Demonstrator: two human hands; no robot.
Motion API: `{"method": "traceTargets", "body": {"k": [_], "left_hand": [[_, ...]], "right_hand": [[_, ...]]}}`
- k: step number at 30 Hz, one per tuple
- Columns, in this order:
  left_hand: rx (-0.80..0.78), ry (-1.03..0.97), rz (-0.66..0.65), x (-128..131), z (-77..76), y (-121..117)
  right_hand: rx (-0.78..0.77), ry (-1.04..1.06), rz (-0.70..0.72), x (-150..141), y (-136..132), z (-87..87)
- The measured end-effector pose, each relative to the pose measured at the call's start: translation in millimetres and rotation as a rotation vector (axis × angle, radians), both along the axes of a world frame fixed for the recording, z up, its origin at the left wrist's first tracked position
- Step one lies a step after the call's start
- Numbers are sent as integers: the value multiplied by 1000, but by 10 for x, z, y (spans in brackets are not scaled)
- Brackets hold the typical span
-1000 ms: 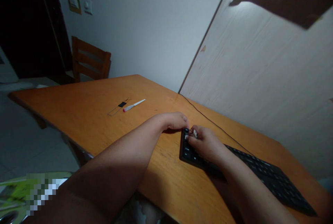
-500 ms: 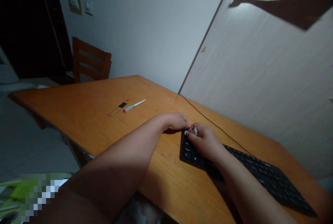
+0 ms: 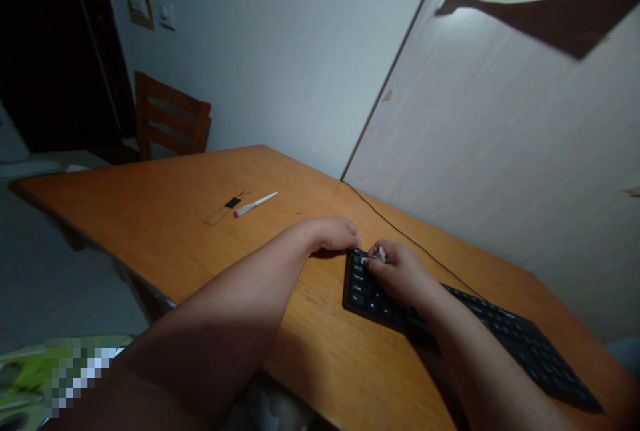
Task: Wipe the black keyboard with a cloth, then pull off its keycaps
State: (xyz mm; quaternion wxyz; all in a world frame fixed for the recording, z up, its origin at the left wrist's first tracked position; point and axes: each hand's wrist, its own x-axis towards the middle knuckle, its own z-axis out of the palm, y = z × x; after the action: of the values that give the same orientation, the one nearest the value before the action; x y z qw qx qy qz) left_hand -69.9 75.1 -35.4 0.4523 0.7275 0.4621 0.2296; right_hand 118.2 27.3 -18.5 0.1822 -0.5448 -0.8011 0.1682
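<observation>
A black keyboard (image 3: pixel 366 296) lies at a slant on the wooden table, its near-left end showing several keys with white markings. My left hand (image 3: pixel 340 233) is at the keyboard's far left corner, fingers curled down against the edge, the fingertips partly hidden. Pinched in my right hand (image 3: pixel 400 271) is a crumpled white tissue (image 3: pixel 381 255), held over the keys near that corner. The right forearm crosses above the keyboard and covers its middle.
A thin tool with a white handle and pink tip (image 3: pixel 255 205) lies beside a wire piece with a black block (image 3: pixel 233 203) on the table (image 3: pixel 310 297). A black cable (image 3: pixel 395 233) runs along the wall. A wooden chair (image 3: pixel 173 117) stands beyond the table.
My right hand with the tissue has moved slightly right and towards me, away from the left hand, uncovering more corner keys. My left hand stays at the corner.
</observation>
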Motion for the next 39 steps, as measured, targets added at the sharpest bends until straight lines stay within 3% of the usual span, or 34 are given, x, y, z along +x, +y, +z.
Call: {"method": "traceTargets", "body": {"k": [10, 17, 22, 26, 30, 34, 39], "left_hand": [[-6, -10, 4, -9, 14, -15], [-1, -33, -12, -6, -61, 51], [14, -17, -3, -18, -45, 35], [25, 3, -8, -28, -10, 7], [59, 32, -28, -46, 24, -13], [67, 48, -61, -62, 14, -13], [64, 25, -70, -60, -41, 20]], "right_hand": [[97, 19, -73, 26, 74, -36], [242, -65, 12, -175, 26, -32], [186, -102, -14, -119, 95, -38], [71, 164, -103, 113, 125, 16], [-50, 407, -183, 335, 37, 181], [-129, 375, -192, 471, -43, 292], [-155, 249, -173, 577, -104, 249]]}}
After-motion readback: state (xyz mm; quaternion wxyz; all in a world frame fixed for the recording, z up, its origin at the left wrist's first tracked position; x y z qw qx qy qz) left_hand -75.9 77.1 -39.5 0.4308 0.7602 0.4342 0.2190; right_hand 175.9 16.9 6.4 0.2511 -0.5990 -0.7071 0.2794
